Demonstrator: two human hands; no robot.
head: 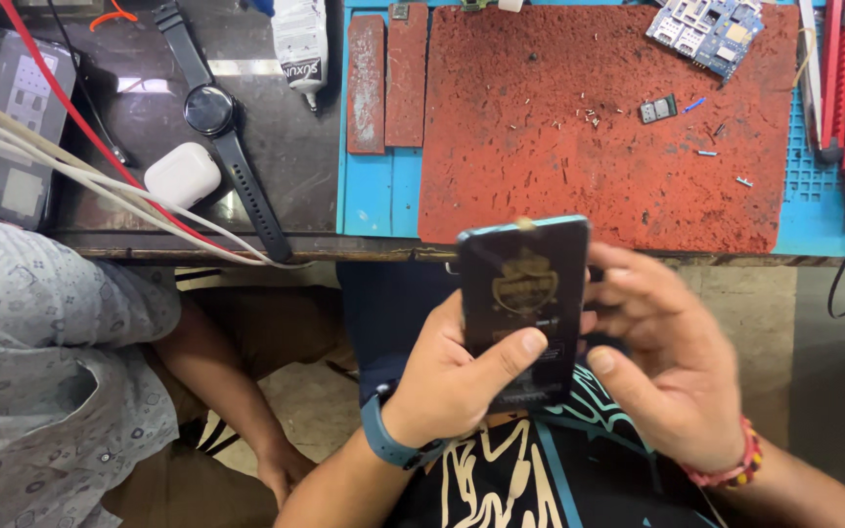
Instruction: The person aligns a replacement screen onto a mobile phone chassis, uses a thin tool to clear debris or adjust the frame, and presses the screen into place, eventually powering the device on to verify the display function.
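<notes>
Phone (523,293), dark with a gold emblem on its back, is held upright over the person's lap, just in front of the tabletop (246,147) edge. Largest on that tabletop is a red mat (540,147) lying on a blue mat (374,205), scattered with tiny screws. A co-worker in a patterned grey shirt (41,372) sits to the left, one arm hanging down. The left hand (447,381) grips the phone from below, its thumb (515,352) pressed across the lower back and the other fingers wrapped behind it. The right hand (667,362) is blurred, its fingers spread and touching the phone's right edge. Farther back lie a grey box (12,127), a black watch (212,108), a white earbud case (182,174), a circuit board (706,29) and a small tray part (658,109).
</notes>
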